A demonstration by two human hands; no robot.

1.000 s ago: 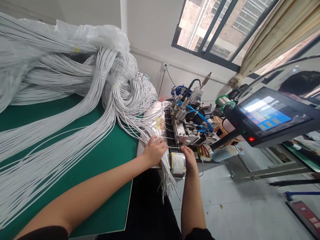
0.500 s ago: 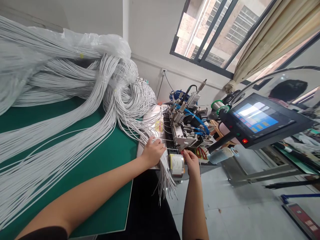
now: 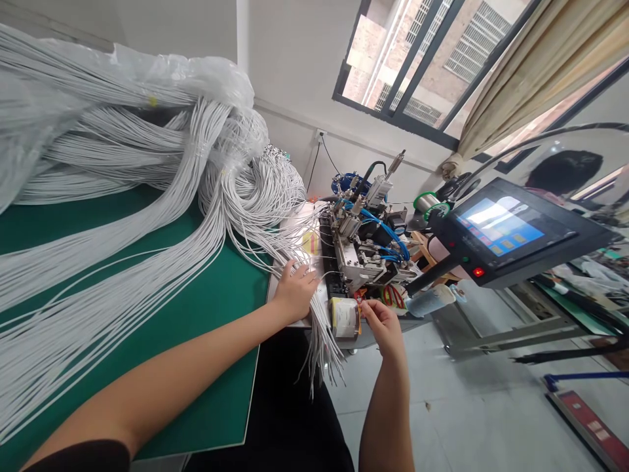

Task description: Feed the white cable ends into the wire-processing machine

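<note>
My left hand (image 3: 295, 293) lies across a bundle of white cables (image 3: 322, 321), its fingers apart and stretched over the strands. The cut ends of these cables hang off the table's front edge. My right hand (image 3: 384, 321) is closed in a pinch beside a round container with a pale label (image 3: 344, 318). Whatever sits between its fingertips is too small to make out. Just behind both hands stands a bench machine (image 3: 363, 249) with metal slides and blue air tubes.
A large heap of white cables (image 3: 196, 151), partly in clear plastic, covers the green tabletop (image 3: 216, 367). On the right are a solder wire spool (image 3: 430, 205), a lit touch screen (image 3: 506, 226) and a blue-white roll (image 3: 432, 301). Another person's head (image 3: 565, 172) shows behind the screen.
The left hand's fingers have spread out over the bundle, and the white cable that ran from it toward the machine no longer shows there. My right hand has shifted slightly right and tilted.
</note>
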